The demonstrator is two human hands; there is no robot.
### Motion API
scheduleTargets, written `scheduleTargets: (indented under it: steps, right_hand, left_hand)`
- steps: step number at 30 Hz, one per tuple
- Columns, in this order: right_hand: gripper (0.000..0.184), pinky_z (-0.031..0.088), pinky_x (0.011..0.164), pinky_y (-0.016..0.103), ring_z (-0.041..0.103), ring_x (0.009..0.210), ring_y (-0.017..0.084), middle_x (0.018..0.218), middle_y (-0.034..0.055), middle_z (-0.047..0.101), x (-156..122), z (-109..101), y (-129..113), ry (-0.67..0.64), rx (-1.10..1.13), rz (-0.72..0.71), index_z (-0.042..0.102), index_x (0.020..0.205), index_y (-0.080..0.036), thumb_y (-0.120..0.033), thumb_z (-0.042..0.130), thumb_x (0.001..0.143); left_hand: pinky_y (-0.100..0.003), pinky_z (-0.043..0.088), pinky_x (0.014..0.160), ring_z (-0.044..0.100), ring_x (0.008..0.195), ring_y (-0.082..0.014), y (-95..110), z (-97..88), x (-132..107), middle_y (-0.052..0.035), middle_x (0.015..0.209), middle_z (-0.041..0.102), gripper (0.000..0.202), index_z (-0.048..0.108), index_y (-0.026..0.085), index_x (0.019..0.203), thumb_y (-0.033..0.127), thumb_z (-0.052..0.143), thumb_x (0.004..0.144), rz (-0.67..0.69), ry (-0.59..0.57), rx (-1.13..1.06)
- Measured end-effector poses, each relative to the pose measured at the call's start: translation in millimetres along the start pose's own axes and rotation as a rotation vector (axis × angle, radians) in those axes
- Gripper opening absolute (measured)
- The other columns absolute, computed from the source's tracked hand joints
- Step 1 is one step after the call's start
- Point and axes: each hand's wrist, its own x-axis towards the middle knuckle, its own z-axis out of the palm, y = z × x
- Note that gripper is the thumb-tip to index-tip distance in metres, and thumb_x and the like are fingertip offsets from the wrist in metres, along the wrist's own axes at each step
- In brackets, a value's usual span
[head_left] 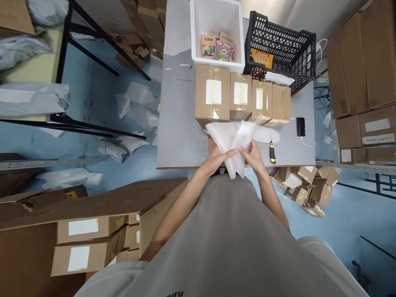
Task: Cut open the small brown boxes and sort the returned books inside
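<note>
A sheet of thin white foam wrap (230,134) hangs between my two hands at the front edge of the table. My left hand (218,156) pinches its left part, thumb pointing inward. On the other side my right hand (252,155) grips the sheet, its thumb close to the left thumb. The lower corners of the wrap droop past the table edge toward my shirt. Behind it stands a row of several taped cardboard boxes (213,93) with white labels. Part of another brown cardboard piece shows beside my left hand, mostly covered.
A white bin (194,37) with colourful packets and a black crate (280,47) stand at the back of the grey table (177,123). A yellow-black utility knife (272,152) and a black phone-like device (300,126) lie right. A large open carton (161,206) is at lower left.
</note>
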Motion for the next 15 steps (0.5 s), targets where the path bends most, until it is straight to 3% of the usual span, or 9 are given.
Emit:
scheduleTargets:
  steps: [3, 5, 7, 9, 10, 12, 15]
  right_hand:
    - [0.082, 0.056, 0.124, 0.057, 0.065, 0.141, 0.038, 0.144, 0.0178, 0.069, -2.2, 5.5, 13.3, 0.075, -0.329, -0.003, 0.063, 0.144, -0.021, -0.076, 0.086, 0.087]
    - [0.094, 0.051, 0.128, 0.060, 0.060, 0.149, 0.040, 0.153, 0.0220, 0.062, -7.5, 1.9, 15.5, 0.119, -0.469, -0.021, 0.053, 0.159, -0.018, -0.070, 0.087, 0.088]
    - [0.114, 0.047, 0.133, 0.062, 0.051, 0.160, 0.042, 0.167, 0.0258, 0.052, -14.7, -5.1, 13.3, 0.122, -0.530, -0.089, 0.031, 0.177, -0.017, -0.065, 0.087, 0.091]
    - [0.127, 0.042, 0.136, 0.064, 0.039, 0.170, 0.042, 0.181, 0.0260, 0.036, -21.2, -12.7, 9.8, 0.084, -0.581, -0.181, 0.010, 0.185, -0.019, -0.063, 0.087, 0.093]
    - [0.127, 0.040, 0.137, 0.064, 0.034, 0.173, 0.042, 0.185, 0.0246, 0.030, -23.4, -15.9, 8.6, 0.047, -0.613, -0.226, 0.006, 0.186, -0.021, -0.062, 0.086, 0.095]
    - [0.110, 0.041, 0.137, 0.063, 0.033, 0.173, 0.041, 0.187, 0.0208, 0.029, -24.4, -20.2, 8.7, -0.056, -0.691, -0.294, 0.019, 0.185, -0.024, -0.054, 0.082, 0.101]
    - [0.053, 0.052, 0.127, 0.056, 0.057, 0.153, 0.038, 0.167, 0.0188, 0.059, -18.9, -23.5, 14.9, -0.234, -0.818, -0.315, 0.064, 0.160, -0.022, -0.033, 0.069, 0.109]
  left_hand:
    - [-0.040, 0.062, 0.095, 0.075, 0.110, -0.0343, -13.1, 7.9, 8.4, -0.0076, 0.102, 0.081, 0.037, 0.077, 0.017, 0.103, 0.048, 0.077, 0.084, -0.063, 0.206, 0.215]
    - [-0.037, 0.060, 0.090, 0.073, 0.105, -0.0309, -22.6, 7.5, 15.4, -0.0059, 0.098, 0.079, 0.028, 0.074, 0.018, 0.097, 0.042, 0.066, 0.085, -0.083, 0.313, 0.302]
    - [-0.035, 0.059, 0.088, 0.073, 0.105, -0.0295, -29.0, 3.6, 21.2, -0.0058, 0.102, 0.079, 0.029, 0.074, 0.019, 0.101, 0.038, 0.064, 0.082, -0.057, 0.330, 0.349]
    - [-0.034, 0.059, 0.087, 0.073, 0.105, -0.0289, -31.7, -1.4, 25.4, -0.0057, 0.103, 0.079, 0.031, 0.075, 0.018, 0.101, 0.036, 0.066, 0.077, -0.008, 0.269, 0.408]
    - [-0.034, 0.058, 0.087, 0.073, 0.103, -0.0284, -32.1, -3.8, 26.9, -0.0053, 0.100, 0.079, 0.031, 0.075, 0.018, 0.100, 0.034, 0.067, 0.075, 0.020, 0.220, 0.447]
    - [-0.033, 0.058, 0.085, 0.073, 0.097, -0.0267, -32.4, -7.9, 28.9, -0.0035, 0.093, 0.077, 0.028, 0.074, 0.018, 0.095, 0.031, 0.068, 0.072, 0.068, 0.111, 0.535]
    - [-0.032, 0.056, 0.078, 0.071, 0.083, -0.0237, -34.2, -13.6, 29.8, -0.0010, 0.079, 0.071, 0.016, 0.071, 0.019, 0.085, 0.032, 0.072, 0.076, 0.050, -0.070, 0.688]
